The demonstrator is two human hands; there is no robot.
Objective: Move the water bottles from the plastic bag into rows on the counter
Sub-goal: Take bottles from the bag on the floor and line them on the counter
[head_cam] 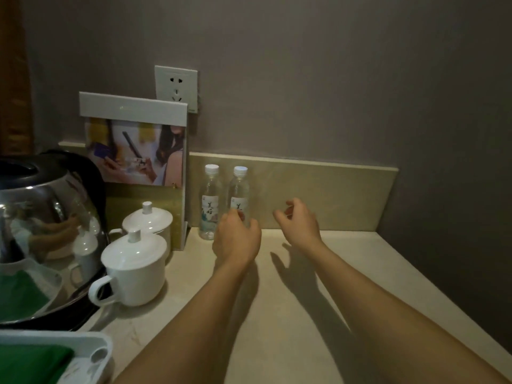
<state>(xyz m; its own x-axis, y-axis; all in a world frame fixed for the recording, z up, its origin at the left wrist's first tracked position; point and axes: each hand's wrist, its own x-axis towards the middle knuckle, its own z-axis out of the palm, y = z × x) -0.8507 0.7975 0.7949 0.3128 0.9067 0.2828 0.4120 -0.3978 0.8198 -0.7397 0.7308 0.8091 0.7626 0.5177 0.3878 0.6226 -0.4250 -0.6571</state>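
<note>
Two clear water bottles with white caps stand upright side by side against the beige backsplash at the back of the counter (291, 314). The left bottle (210, 200) stands free. My left hand (237, 236) covers the lower part of the right bottle (239, 189), with its fingers curled round it. To the right, my right hand (297, 223) hovers just above the counter with loosely curled fingers and holds nothing. No plastic bag is in view.
Two white lidded cups (135, 270) and a steel kettle (41, 225) fill the left side. A picture stand (133, 139) leans on the wall beside the bottles. A white tray (91, 345) with green cloth sits at the front left. The wall closes the right side.
</note>
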